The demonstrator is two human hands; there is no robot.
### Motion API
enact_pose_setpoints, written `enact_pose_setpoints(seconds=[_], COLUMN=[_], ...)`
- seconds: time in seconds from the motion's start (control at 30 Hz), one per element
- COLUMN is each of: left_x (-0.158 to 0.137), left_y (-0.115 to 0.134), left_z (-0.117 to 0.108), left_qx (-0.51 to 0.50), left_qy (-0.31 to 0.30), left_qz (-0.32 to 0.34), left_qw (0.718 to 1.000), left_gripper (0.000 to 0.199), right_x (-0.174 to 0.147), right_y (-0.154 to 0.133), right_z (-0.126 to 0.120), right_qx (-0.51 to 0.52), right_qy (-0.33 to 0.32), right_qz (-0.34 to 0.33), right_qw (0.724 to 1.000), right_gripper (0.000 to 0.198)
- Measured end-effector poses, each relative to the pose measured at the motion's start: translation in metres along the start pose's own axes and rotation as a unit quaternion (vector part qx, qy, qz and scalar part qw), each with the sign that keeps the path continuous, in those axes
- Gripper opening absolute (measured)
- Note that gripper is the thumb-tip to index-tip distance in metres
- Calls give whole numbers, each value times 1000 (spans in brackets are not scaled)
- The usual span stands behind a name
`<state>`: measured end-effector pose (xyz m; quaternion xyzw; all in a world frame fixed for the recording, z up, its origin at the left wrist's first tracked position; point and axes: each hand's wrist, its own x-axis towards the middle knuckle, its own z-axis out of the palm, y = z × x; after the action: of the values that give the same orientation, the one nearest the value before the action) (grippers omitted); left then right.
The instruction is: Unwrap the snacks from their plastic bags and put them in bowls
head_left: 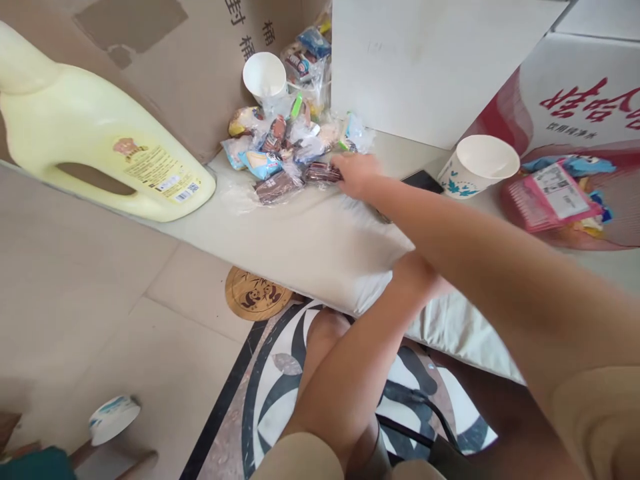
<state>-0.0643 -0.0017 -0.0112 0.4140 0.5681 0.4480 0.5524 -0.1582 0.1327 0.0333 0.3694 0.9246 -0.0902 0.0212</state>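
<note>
My right hand [356, 175] reaches into a pile of wrapped snacks [305, 137] on the pale ledge. Its fingers are closed at the end of a brown wrapped snack [321, 173]. Just left of that lies a larger brown packet [280, 187], with a blue-and-white packet [261, 163] behind it. Clear plastic film is strewn around the pile. My left hand [417, 270] is low over the ledge's front edge, partly behind my right forearm, and its fingers are hidden. A dark flat object [424, 182] shows beyond my right wrist.
A yellow handled bottle [95, 143] lies tilted at the left. White paper cups stand behind the pile [265, 75] and at the right [479, 167]. A pink packet [560, 195] rests near a red-and-white carton [585, 93]. A round panda mat [257, 293] is below the ledge.
</note>
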Motion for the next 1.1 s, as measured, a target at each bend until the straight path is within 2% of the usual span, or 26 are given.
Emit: enact_pose_setpoints(seconds=[0.07,0.13,0.2,0.23,0.3,0.37,0.4,0.43,0.5,0.53,0.57,0.63,0.7,0.73,0.8,0.9,1.0,1.1], left_x=[-5,-9,-10,-10,-5,1,4,6,7,7,6,5,6,7,11,15,17,18], left_y=[5,11,14,15,15,13,12,10,6,4,2,-1,-3,-2,0,6,10,8], left_z=[-2,-4,-6,-6,-4,3,8,14,28,35,41,53,60,62,66,70,75,82], left_qx=[103,181,230,234,207,126,65,-3,-117,-148,-158,-144,-127,-126,-132,-157,-192,-193], left_qy=[-48,-75,-88,-88,-76,-54,-51,-59,-112,-143,-167,-172,-137,-116,-80,-41,-41,-37], left_qz=[-5,7,25,34,54,52,35,15,-7,-5,2,20,41,51,58,21,-24,-6], left_qw=[994,980,969,968,974,989,996,998,987,979,973,974,982,984,986,987,980,981], left_gripper=[30,36,35,33,25,18,20,24,31,33,36,46,50,51,51,58,61,58], right_x=[-28,-71,-122,-149,-201,-246,-265,-281,-305,-313,-319,-330,-341,-347,-361,-380,-394,-400], right_y=[14,33,55,66,87,102,107,110,111,109,107,106,115,123,148,188,207,195], right_z=[-6,-16,-26,-29,-26,-11,1,14,39,49,57,62,58,55,53,63,72,64], right_qx=[15,87,213,296,475,592,626,647,667,668,658,583,431,342,191,89,86,188], right_qy=[29,65,137,184,254,290,298,302,302,297,285,272,306,335,376,339,286,281], right_qz=[-15,-6,63,114,193,242,258,270,277,271,262,242,250,272,338,420,423,403], right_qw=[999,994,965,930,820,712,673,646,622,627,647,726,811,835,841,837,856,851], right_gripper=[37,30,25,22,14,13,15,18,23,25,26,25,21,20,24,37,32,27])
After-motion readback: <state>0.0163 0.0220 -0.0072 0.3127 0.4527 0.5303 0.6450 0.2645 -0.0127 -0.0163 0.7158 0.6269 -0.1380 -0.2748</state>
